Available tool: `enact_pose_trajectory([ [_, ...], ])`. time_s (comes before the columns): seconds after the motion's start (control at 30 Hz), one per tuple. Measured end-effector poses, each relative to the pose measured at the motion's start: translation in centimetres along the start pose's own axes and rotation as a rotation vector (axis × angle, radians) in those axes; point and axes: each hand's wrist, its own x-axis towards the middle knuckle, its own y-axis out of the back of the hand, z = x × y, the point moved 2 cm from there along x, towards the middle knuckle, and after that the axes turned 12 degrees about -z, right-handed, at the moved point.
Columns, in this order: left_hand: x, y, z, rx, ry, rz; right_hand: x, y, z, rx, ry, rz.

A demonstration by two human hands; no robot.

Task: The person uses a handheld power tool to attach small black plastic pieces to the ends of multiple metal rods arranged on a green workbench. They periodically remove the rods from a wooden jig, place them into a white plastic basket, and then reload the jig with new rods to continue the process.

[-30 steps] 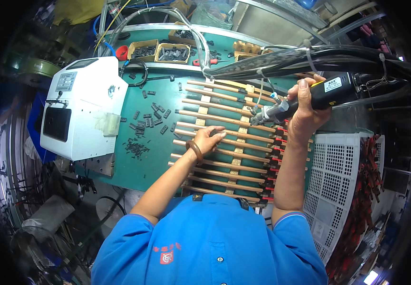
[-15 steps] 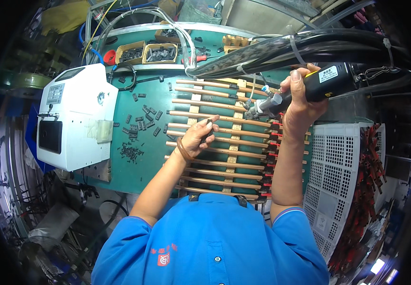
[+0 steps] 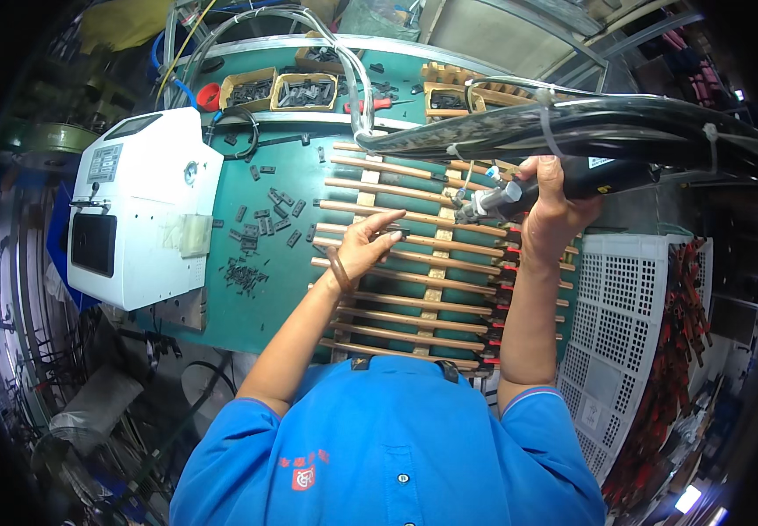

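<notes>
Several slim copper-coloured rods point(image 3: 379, 188) lie side by side on pale notched strips point(image 3: 432, 289), many with black and red fittings at their right ends. Over the middle rods, my left hand point(image 3: 361, 250) pinches a small black part point(image 3: 403, 234) between thumb and fingers, the index finger stretched along a rod. My fingers partly cover this part. In my right hand point(image 3: 558, 215) is a black power screwdriver point(image 3: 585, 178) with a metal nose point(image 3: 488, 203), its tip pointing left just above the rods. Whether the tip touches anything, I cannot tell.
Loose black parts point(image 3: 265, 223) and a heap of tiny pieces point(image 3: 245, 276) lie on the green table. A white machine point(image 3: 146, 210) stands left. Boxes of black parts point(image 3: 304, 92) sit at the back. A thick cable bundle point(image 3: 572, 127) crosses above; a white crate point(image 3: 615, 289) stands right.
My left fingers have uncurled, and the black part has moved from inside the hand to the thumb and fingertips by the rods. The screwdriver stays in nearly the same place over them.
</notes>
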Motion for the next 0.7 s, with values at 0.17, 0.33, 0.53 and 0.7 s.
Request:
enact_pose_trajectory([
  [0.17,0.2,1.0,-1.3,-0.087,0.025,0.105,0.1,-0.1,0.0,0.014,-0.006,-0.019],
  [0.33,0.2,0.8,-0.2,-0.231,0.038,0.096,-0.2,0.0,0.1,0.002,-0.023,0.024],
  [0.53,0.1,0.2,0.5,-0.285,-0.045,0.008,-0.1,0.0,0.0,0.005,-0.019,0.019],
  [0.7,0.5,-0.1,0.2,-0.279,-0.018,0.059,-0.1,0.1,0.0,0.024,-0.04,0.033],
])
